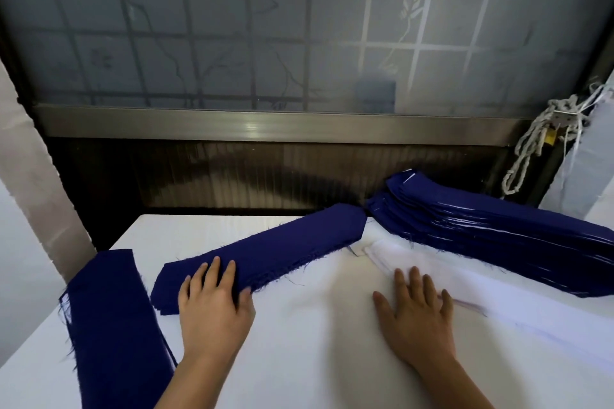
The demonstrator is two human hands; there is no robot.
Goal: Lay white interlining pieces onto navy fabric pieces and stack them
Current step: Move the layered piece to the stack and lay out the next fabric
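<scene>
Left hand [212, 302] flat, fingers spread on frayed navy strip pile [282, 242], right hand [417, 312] splayed, fingertips touching soft white interlining strips [471, 285], pointed navy-and-white stack [498, 226] just beyond.

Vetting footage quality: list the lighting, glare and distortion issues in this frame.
Head view: light comes through the frosted window, brightest upper right; glare streak on the metal sill; wide-angle lens bends the window's side edges; white interlining barely separates from the white table; left hand and right hand look reasonably sharp.

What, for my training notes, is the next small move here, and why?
Probably the right hand should slide one piece off the white interlining pile: it lies flat there, and the left hand rests on a bare navy stack.
</scene>
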